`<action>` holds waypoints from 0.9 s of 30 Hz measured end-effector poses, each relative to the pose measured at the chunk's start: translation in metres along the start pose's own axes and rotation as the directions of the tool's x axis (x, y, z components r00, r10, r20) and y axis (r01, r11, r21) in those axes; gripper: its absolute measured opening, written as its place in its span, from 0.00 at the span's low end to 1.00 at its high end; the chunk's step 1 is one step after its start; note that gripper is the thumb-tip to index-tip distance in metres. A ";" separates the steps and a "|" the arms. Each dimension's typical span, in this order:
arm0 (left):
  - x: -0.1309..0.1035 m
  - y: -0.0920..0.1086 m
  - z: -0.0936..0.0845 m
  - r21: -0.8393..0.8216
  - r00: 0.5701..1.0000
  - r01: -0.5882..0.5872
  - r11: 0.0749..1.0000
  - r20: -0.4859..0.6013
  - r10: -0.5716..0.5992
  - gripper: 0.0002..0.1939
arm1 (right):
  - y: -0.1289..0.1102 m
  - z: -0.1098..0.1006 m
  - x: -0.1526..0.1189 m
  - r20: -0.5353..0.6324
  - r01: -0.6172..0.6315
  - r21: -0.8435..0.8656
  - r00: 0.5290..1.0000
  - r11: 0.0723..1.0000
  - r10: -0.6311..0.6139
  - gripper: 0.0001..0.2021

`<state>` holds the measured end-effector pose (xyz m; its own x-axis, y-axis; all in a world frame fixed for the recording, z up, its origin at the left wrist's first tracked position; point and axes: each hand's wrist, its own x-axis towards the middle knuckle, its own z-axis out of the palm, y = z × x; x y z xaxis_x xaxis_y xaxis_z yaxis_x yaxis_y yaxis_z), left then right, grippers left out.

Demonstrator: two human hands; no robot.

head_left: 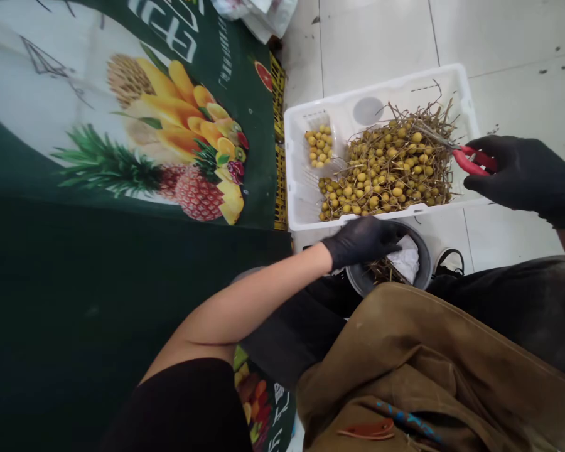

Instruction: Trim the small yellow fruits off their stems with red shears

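Note:
My right hand point(530, 179), in a black glove, is closed around the red handles of a pair of scissors point(473, 160), whose metal blades reach over the right side of a heap of longans point(390, 166) on twiggy stems. The heap lies in a white plastic crate point(306, 216) on the floor. Over a grey bucket point(424, 276) at the crate's near side is my left hand point(362, 242), also black-gloved. Its fingers are slightly blurred and stretch out to the right, with nothing visible in them. Inside the bucket are cut twigs point(383, 271) and crumpled white paper point(407, 258).
A clear plastic tub point(329, 122) of loose longans sits in the crate's left end. To the left stands a green fruit-printed cover point(258, 210) beside yellow crates point(280, 182). White plastic bags point(268, 16) lie at the top. A shoe point(451, 260) is right of the bucket.

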<state>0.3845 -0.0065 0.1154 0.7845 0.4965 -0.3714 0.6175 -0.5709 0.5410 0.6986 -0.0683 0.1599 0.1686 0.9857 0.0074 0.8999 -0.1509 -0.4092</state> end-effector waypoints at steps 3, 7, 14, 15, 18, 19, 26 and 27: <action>0.043 -0.018 -0.047 0.138 0.957 0.186 0.973 -0.249 -0.148 0.30 | 0.003 0.000 0.005 -0.013 -0.041 0.008 0.999 0.999 0.041 0.26; 0.113 -0.041 -0.057 0.270 0.924 0.377 0.886 -0.176 -0.339 0.70 | 0.007 0.004 0.014 0.006 -0.101 0.050 0.995 0.994 0.100 0.29; 0.166 -0.047 -0.029 0.241 0.952 0.298 0.924 -0.147 -0.269 0.33 | 0.006 0.014 0.022 -0.017 -0.029 0.127 0.999 0.991 0.032 0.20; 0.167 -0.046 -0.026 0.243 0.948 0.311 0.919 -0.150 -0.281 0.32 | 0.005 0.014 0.023 -0.009 -0.019 0.141 1.000 0.990 0.021 0.19; 0.166 -0.045 -0.022 0.219 0.948 0.300 0.929 -0.180 -0.264 0.24 | 0.003 0.014 0.025 0.024 -0.001 0.176 1.000 0.984 -0.003 0.18; 0.165 -0.045 -0.021 0.201 0.947 0.290 0.936 -0.203 -0.249 0.20 | 0.002 0.014 0.025 0.035 -0.002 0.180 0.999 0.984 -0.005 0.17; 0.141 -0.063 -0.053 -0.183 0.906 0.053 0.982 -0.404 -0.124 0.06 | 0.002 0.006 0.023 0.102 -0.055 0.110 0.994 0.992 0.043 0.20; 0.136 -0.064 -0.061 -0.307 0.892 -0.017 0.952 -0.435 -0.124 0.07 | 0.003 0.004 0.022 0.108 -0.065 0.091 0.993 0.994 0.055 0.21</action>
<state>0.4478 0.1373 0.0763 0.5982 0.7983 -0.0699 0.5567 -0.3513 0.7528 0.7036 -0.0469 0.1556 0.1735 0.9782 -0.1137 0.8467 -0.2072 -0.4901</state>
